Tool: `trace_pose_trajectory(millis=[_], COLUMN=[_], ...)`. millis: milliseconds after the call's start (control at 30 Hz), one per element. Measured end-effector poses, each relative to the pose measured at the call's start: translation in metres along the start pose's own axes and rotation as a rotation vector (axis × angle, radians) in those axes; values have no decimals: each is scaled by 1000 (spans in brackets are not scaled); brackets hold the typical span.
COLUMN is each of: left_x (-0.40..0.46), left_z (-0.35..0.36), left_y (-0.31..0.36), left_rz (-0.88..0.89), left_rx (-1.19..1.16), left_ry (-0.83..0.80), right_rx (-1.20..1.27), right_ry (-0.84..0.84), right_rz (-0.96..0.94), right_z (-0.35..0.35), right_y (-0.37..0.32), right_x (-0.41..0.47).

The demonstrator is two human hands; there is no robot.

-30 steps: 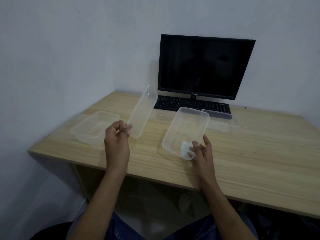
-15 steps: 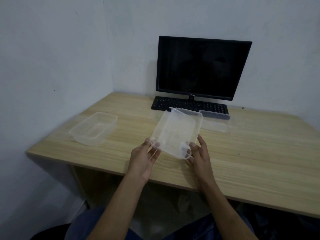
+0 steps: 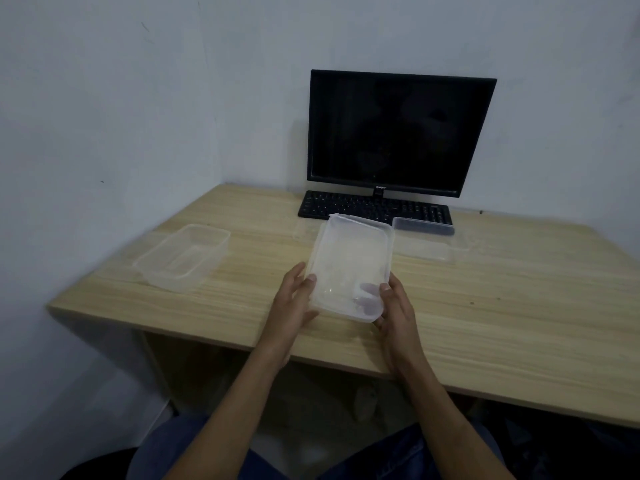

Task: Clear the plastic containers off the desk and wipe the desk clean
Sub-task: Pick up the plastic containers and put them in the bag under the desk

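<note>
- The clear container is held tilted above the front of the surface, its long axis running away from the person toward the keyboard; a lid or second piece appears to sit against it, with a doubled edge showing at the far end, though I cannot tell if it is seated.
- The right hand has its grip on the near right corner, thumb on the rim and fingers curled beneath, seen through the plastic.
- The left hand lies along the near left edge with fingers fairly straight, thumb tip at the rim; it steadies rather than clamps.
- Both grips sit at the near short end, so the far end is unsupported.
- A second open container rests on the surface well to the left, nearer the left hand, long axis angled toward the back.
- A third clear piece lies beyond the held one, just in front of the keyboard and partly over its right end, nearer the right hand.
- The monitor carries a small logo on its lower bezel, too small to read; the keyboard legends are illegible. No labels show on the containers.
</note>
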State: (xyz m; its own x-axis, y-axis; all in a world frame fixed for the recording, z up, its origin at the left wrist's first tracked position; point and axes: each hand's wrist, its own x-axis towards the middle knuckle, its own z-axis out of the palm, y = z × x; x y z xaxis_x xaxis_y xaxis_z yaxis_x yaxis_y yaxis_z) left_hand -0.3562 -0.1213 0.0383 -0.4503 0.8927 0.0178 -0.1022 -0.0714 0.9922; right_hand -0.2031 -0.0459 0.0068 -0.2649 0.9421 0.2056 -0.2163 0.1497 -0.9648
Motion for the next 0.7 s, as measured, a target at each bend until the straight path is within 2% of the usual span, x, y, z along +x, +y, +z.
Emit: trace_pose_trajectory(millis=[233,700], left_x=[-2,2], left_z=[11,17], left_y=[-8,-19], left_rz=[-56,56], left_rx=[-231,-160], left_ry=[-53,-57], right_rx=[-15,-50], right_ry=[-61,-65], right_rz=[-7,42], right_z=[2,0], right_y=[-4,2], right_x=[-2,4])
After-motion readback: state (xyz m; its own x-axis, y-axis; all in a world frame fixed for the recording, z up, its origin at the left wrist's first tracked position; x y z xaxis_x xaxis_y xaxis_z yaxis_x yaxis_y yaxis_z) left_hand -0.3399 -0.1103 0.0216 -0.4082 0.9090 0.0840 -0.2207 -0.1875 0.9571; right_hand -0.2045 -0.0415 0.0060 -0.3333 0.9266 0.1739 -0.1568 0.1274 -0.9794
